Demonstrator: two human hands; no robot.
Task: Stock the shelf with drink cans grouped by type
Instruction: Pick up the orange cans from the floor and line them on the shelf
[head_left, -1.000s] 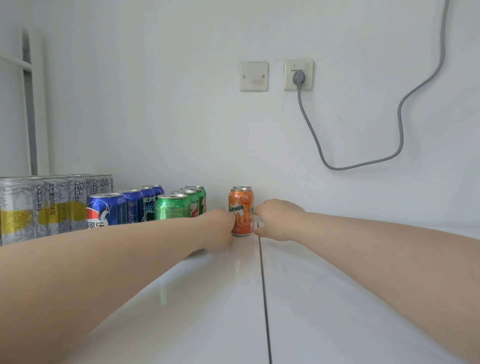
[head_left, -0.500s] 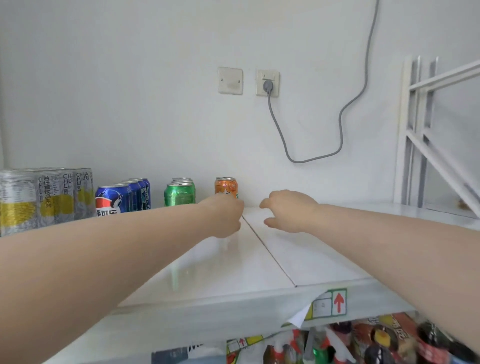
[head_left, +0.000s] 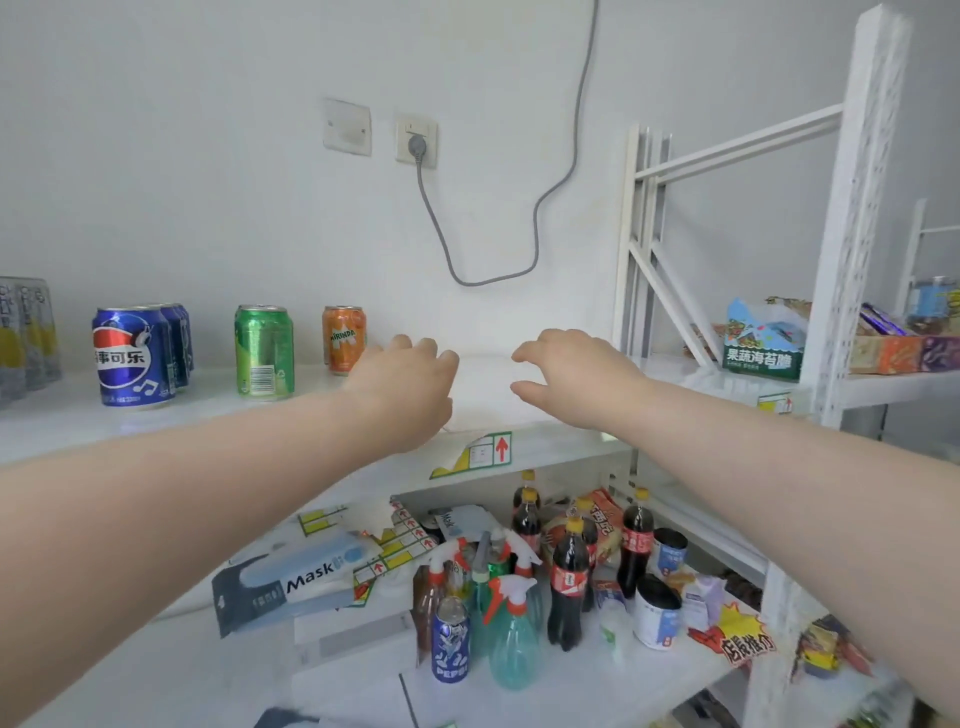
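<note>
Now both my hands hover empty over the white shelf (head_left: 156, 421): left hand (head_left: 402, 387) loosely curled, right hand (head_left: 569, 371) fingers spread. Orange Mirinda can (head_left: 344, 339) stands upright just beyond my left hand, right of the green cans (head_left: 264, 351) and blue Pepsi cans (head_left: 134, 356).

Orange can (head_left: 344, 339) reads MIRINDA, box (head_left: 291, 582) reads Mask, lower blue can (head_left: 451, 646) reads PEPSI.

White shelf (head_left: 156, 415). Blue can (head_left: 132, 356) with red-white roundel; green can (head_left: 264, 351); orange can (head_left: 344, 338). Grey cable (head_left: 540, 208).
</note>
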